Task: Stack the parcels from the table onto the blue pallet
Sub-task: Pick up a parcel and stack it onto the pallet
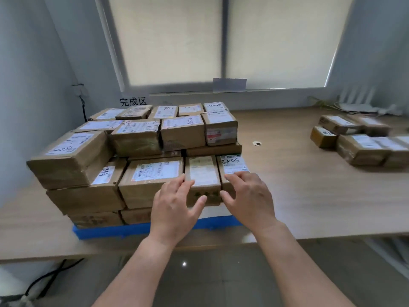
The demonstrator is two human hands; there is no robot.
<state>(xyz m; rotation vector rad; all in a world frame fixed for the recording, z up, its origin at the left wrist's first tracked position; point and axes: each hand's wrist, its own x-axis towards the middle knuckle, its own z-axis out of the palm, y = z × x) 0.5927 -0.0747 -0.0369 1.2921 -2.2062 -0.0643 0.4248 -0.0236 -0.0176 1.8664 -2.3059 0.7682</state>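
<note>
Right of pallet (132, 232), loose parcels (363, 149)

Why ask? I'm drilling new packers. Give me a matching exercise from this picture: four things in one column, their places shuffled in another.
Things:
1. blue pallet
2. loose parcels
3. right hand
4. A68 parcel

Places:
A. far right of the table
B. under the big front-left parcel
C. beneath the whole stack
D. on the stack's front right corner

Pairs: 1-C, 2-A, 3-D, 4-B
</note>
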